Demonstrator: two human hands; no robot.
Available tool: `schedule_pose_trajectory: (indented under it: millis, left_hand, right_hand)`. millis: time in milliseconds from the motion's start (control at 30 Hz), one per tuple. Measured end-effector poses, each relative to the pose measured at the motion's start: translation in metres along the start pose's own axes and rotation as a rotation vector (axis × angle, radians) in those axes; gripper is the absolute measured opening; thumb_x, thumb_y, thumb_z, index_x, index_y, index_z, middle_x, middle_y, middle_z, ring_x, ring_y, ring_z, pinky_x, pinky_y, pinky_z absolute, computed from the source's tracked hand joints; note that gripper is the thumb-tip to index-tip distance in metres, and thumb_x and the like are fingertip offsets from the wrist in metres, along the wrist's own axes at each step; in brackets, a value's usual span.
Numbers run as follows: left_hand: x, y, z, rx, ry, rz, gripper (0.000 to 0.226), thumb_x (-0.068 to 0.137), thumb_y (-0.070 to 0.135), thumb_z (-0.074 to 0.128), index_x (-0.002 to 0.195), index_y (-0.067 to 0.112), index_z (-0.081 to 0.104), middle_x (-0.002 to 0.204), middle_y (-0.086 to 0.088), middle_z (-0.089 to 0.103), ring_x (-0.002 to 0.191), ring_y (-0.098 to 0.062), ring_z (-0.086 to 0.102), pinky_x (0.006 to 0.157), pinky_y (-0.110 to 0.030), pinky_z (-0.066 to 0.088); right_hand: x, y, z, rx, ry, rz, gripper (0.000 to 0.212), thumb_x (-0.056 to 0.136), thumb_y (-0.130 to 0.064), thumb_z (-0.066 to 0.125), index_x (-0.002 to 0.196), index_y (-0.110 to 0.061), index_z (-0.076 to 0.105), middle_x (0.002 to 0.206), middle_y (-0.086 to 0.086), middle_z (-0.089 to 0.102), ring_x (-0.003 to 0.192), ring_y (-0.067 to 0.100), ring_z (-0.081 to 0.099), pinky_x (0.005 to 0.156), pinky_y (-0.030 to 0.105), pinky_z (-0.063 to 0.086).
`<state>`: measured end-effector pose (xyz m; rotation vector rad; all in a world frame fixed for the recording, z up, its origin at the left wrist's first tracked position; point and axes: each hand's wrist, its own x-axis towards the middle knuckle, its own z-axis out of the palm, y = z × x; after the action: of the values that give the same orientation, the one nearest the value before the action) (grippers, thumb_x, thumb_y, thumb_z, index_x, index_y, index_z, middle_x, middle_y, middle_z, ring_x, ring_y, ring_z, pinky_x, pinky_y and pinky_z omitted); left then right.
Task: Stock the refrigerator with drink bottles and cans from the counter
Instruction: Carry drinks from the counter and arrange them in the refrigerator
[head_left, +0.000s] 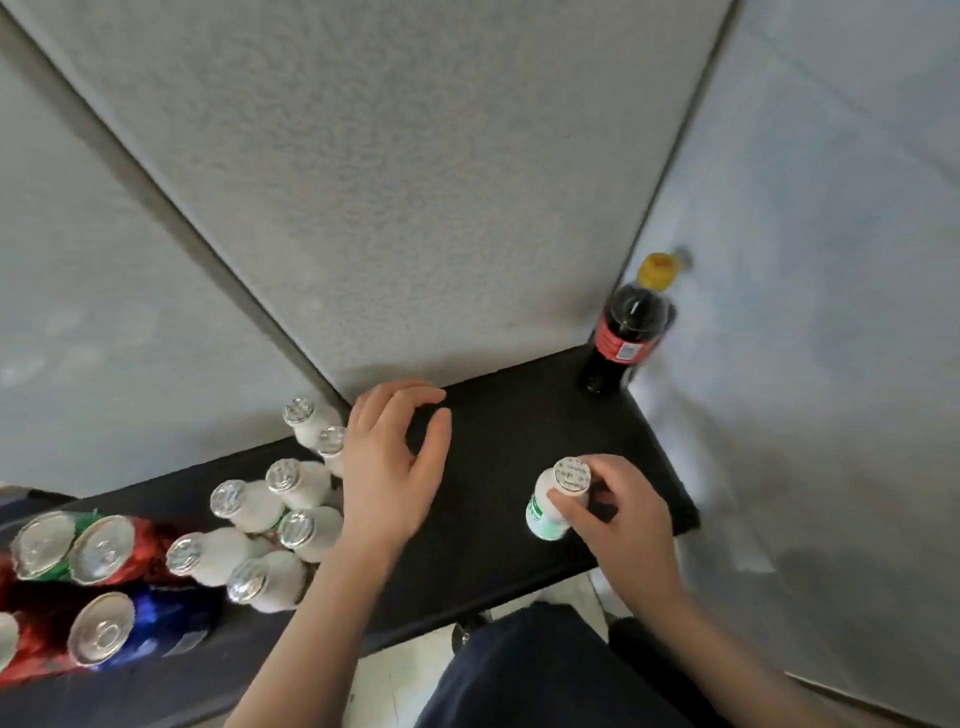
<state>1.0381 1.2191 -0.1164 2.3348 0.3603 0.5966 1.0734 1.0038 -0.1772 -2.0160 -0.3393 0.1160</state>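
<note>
Right hand (628, 519) grips white bottle (543, 512) (green label, print unreadable).

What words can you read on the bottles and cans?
No text here can be read.
On the cola bottle: print on the red label, too blurred.
On the held bottle: marks on the cap and the green label, too blurred.
On the cans: no words show, only tops and coloured sides.
</note>
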Motion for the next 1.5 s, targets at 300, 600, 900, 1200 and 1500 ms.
schedule_pose_trajectory:
  millis: [300,600,900,1200,1500]
  left_hand:
    - [0.089,0.070,0.108,-0.212,-0.315,0.128,0.038,0.094,0.025,0.056,0.130,0.014,0.049,0.130,-0.002,0.051,0.114,-0.008,0.048,0.086,-0.022,0.039]
    - [0.105,0.094,0.170,-0.362,-0.396,0.096,0.029,0.093,0.022,0.056,0.120,0.015,0.047,0.102,0.004,0.056,0.092,-0.013,0.055,0.084,-0.033,0.049]
    - [0.061,0.070,0.134,-0.472,-0.177,0.029,0.014,0.091,0.028,0.059,0.095,0.039,0.051,0.086,0.023,0.056,0.086,0.011,0.054,0.074,-0.007,0.040]
    - [-0.015,0.046,0.039,-0.651,-0.106,-0.141,0.014,0.080,0.040,0.058,0.093,0.038,0.054,0.094,0.020,0.066,0.092,0.000,0.062,0.080,-0.011,0.045]
    - [-0.109,0.017,-0.026,-0.577,0.133,-0.290,0.024,0.081,0.027,0.059,0.095,0.009,0.055,0.087,0.013,0.062,0.080,0.001,0.060,0.070,-0.006,0.044]
  right_hand:
    - [-0.032,0.026,-0.051,-0.076,0.285,0.119,0.021,0.075,-0.048,0.064,0.094,-0.049,0.055,0.099,-0.025,0.059,0.089,-0.002,0.059,0.070,0.007,0.044]
    - [-0.059,0.025,-0.063,-0.144,0.371,0.199,0.023,0.083,-0.031,0.071,0.102,-0.035,0.058,0.095,-0.022,0.060,0.092,0.000,0.056,0.075,0.021,0.048]
    - [-0.070,0.012,-0.070,-0.145,0.380,0.207,0.021,0.082,-0.045,0.055,0.101,-0.039,0.055,0.097,-0.020,0.060,0.094,0.000,0.056,0.076,0.025,0.050]
    - [-0.053,-0.007,-0.057,-0.088,0.336,0.153,0.009,0.093,-0.045,0.044,0.095,-0.038,0.049,0.091,-0.014,0.054,0.085,-0.004,0.053,0.072,0.010,0.041]
    - [-0.021,-0.041,0.002,0.182,0.107,0.155,0.015,0.088,-0.050,0.036,0.093,-0.047,0.050,0.099,0.009,0.065,0.087,0.015,0.066,0.068,0.018,0.051]
